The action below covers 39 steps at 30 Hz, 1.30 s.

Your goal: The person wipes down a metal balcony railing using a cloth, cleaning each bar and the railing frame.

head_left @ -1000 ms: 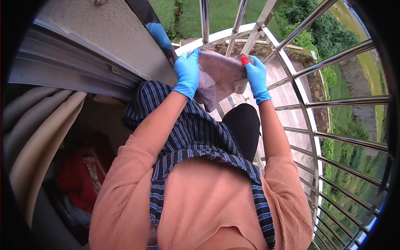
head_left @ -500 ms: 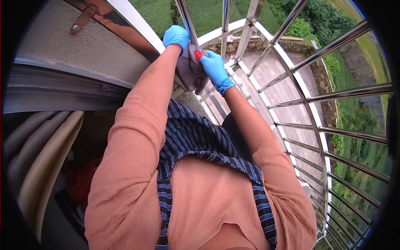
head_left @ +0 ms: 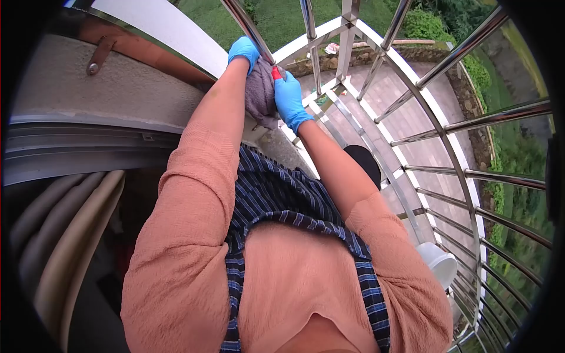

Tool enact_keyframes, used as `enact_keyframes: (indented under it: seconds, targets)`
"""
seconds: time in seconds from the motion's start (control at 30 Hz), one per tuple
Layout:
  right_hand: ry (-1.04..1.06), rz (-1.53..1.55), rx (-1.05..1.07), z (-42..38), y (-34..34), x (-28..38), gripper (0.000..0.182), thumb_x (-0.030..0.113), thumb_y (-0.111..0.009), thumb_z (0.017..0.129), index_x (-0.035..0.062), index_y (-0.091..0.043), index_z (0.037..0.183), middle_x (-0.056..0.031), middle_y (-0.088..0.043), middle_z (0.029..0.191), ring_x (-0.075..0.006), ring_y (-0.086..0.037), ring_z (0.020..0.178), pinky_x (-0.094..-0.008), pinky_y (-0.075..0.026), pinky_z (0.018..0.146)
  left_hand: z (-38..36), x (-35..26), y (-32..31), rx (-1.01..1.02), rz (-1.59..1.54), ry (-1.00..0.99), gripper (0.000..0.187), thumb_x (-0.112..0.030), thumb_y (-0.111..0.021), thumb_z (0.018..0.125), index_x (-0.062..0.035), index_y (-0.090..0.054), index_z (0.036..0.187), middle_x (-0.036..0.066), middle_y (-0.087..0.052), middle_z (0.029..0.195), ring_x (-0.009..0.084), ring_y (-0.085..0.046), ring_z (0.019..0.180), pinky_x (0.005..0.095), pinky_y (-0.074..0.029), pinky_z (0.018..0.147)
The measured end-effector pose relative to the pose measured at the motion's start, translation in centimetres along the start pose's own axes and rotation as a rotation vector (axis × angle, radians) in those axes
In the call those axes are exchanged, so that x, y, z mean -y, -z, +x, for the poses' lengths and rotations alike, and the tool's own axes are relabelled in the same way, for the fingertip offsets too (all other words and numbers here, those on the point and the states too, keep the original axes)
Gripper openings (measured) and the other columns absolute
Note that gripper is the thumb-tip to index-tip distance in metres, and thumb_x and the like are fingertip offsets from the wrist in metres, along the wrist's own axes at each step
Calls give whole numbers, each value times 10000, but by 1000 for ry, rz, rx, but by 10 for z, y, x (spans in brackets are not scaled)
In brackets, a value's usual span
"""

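Grey cloth [head_left: 259,91] bunched against near end of far-left bar [head_left: 246,26], between hands. Right hand [head_left: 289,99] clamped on its right side, apparently keeping it snug. Left hand [head_left: 245,54] at far edge; fingertips hidden, cannot tell grip.

Near twelve o'clock, the hands [head_left: 243,53] [head_left: 288,101] partly cover the grey cloth [head_left: 260,94]; at four, the right sleeve [head_left: 406,265] hides part of a white container [head_left: 441,266]; at eight, the dark edge crops the curtain [head_left: 75,247].

I see blue gloves on the left hand [head_left: 244,53] and right hand [head_left: 289,103], red at the right thumb [head_left: 276,73], mauve-grey cloth [head_left: 259,91] between them, below, a blue-striped dark apron [head_left: 273,185].
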State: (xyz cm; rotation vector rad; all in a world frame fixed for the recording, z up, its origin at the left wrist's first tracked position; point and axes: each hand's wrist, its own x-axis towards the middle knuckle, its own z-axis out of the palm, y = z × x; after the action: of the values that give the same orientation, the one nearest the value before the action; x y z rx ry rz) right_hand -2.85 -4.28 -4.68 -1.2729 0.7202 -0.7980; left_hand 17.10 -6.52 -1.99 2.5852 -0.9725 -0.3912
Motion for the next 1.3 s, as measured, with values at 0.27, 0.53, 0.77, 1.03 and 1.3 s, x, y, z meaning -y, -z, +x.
enact_keyframes:
  seconds: [0.27, 0.53, 0.77, 1.03, 1.3]
  targets:
    - [270, -302, 423, -40, 22, -31, 258, 130, -507, 824, -21, -592, 1015, -243, -616, 912, -340, -583, 867, -389, -451, 782, -59, -26, 31, 143, 321, -192, 291, -289, -570, 802, -105, -686, 995, 170, -631, 1068, 364, -592, 1003, 404, -479, 869]
    - [-100, -52, -18, -8, 64, 9, 401, 337, -570, 881, -52, -628, 958, -128, -649, 833, -157, -546, 733, -304, -451, 700, -60, -29, 31, 10, 158, 60, 311, -261, -487, 827, -101, -683, 1008, 180, -630, 1080, 368, -601, 1004, 428, -479, 865]
    - [15, -444, 54, 43, 29, 33, 348, 286, -505, 814, 17, -632, 996, -204, -644, 931, -347, -609, 867, -383, -456, 790, 26, 14, -6, -70, 250, -35, 313, -277, -557, 805, -84, -677, 1019, 195, -633, 1075, 362, -611, 1004, 427, -504, 822]
    - [-122, -486, 96, 29, 51, 17, 576, 562, -460, 863, 19, -646, 915, -230, -624, 961, -393, -578, 932, -424, -436, 809, -7, 1, 12, -206, 240, 63, 318, -279, -549, 796, -49, -689, 965, 208, -638, 1037, 362, -610, 1000, 422, -490, 846]
    - [-163, -505, 46, 10, 103, -41, 561, 532, -457, 880, 4, -633, 952, -254, -615, 961, -408, -569, 930, -432, -429, 807, -76, -20, 24, -85, 225, -164, 345, -353, -518, 829, -57, -683, 897, 201, -640, 973, 383, -607, 917, 444, -470, 812]
